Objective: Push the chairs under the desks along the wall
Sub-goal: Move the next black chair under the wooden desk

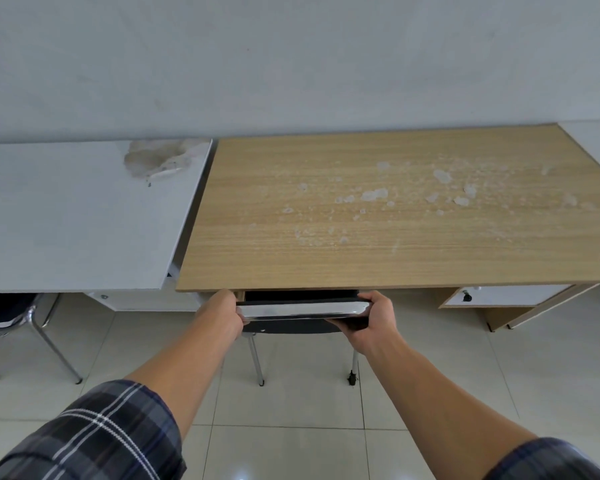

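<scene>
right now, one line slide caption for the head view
Both hands, left and right, grip a chair tucked under the wooden desk.

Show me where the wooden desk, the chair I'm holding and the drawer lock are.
wooden desk [378, 216]: head view, bare top surface.
chair [302, 309]: head view, chrome top rail of the backrest.
drawer lock [467, 297]: head view, the dark keyhole knob.

A chair [302, 311] sits under the right desk [378, 216]; another chair [11, 317] under the left desk [73, 216].
</scene>
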Demonstrator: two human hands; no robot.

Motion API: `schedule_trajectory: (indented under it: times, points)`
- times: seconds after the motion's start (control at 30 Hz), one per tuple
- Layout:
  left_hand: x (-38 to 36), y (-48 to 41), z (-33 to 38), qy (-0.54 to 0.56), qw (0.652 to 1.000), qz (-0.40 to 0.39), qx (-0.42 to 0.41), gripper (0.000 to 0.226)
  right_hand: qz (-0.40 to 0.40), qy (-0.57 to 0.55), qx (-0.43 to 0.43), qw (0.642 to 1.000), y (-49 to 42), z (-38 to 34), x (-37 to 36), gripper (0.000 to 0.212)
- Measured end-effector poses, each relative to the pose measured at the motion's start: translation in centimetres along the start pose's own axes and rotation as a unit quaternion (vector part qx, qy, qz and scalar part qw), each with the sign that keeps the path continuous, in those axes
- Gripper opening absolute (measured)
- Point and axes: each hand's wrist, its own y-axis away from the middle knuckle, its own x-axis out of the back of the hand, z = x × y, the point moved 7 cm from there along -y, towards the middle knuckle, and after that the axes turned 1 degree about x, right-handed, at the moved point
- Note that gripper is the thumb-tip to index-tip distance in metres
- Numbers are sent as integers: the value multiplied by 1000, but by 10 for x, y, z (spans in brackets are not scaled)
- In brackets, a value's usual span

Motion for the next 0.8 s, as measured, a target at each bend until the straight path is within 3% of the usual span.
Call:
schedule_trajectory:
  times: [0.1, 0.3, 0.5, 0.67, 0.8]
  points:
    - [-7, -9, 5, 5, 1000, 12, 2, 16, 4, -4, -2, 1000, -6, -3, -6, 28]
    - [-6, -11, 8, 28, 999, 31, -5, 5, 13, -11, -5, 1000, -12, -3, -8, 31]
    - [-10, -15, 7, 26, 999, 28, 5, 15, 20, 9, 5, 1000, -6, -3, -7, 28]
    - [-14, -3, 8, 66, 997, -29, -17, 20, -11, 64, 2, 998, 1, -3, -4, 34]
    - [0, 7, 7, 25, 994, -106, -31, 24, 3, 187, 36, 982, 28, -2, 16, 42]
